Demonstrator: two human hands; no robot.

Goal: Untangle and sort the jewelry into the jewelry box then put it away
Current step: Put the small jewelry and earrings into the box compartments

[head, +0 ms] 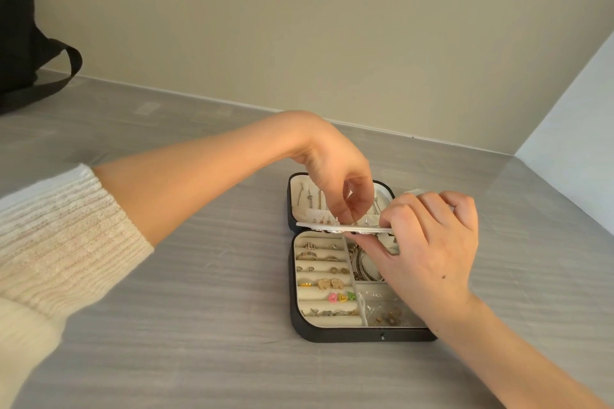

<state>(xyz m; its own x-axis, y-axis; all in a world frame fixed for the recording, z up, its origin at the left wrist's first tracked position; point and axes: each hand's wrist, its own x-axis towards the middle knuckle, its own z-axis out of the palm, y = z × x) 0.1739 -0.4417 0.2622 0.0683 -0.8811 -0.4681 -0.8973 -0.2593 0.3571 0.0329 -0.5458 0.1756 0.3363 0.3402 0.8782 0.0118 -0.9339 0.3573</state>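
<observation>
Head view: jewelry box (349, 338) holds rings (307, 256), earrings (337, 297); left grip (335, 176) and right grip (428, 242) pinch its panel (319, 227).

We count one jewelry box (365, 338), one earring panel (327, 227), two elephant studs (329, 284) (side by side), one left hand (335, 176), one right hand (432, 242).

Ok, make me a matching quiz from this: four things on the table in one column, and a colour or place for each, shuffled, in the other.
1 bag
2 elephant earrings
3 heart earrings
4 flap

a pink, yellow, green
b between left hand and right hand
c black, far left
d tan, in the box

Pairs: 1c, 2d, 3a, 4b.
</observation>
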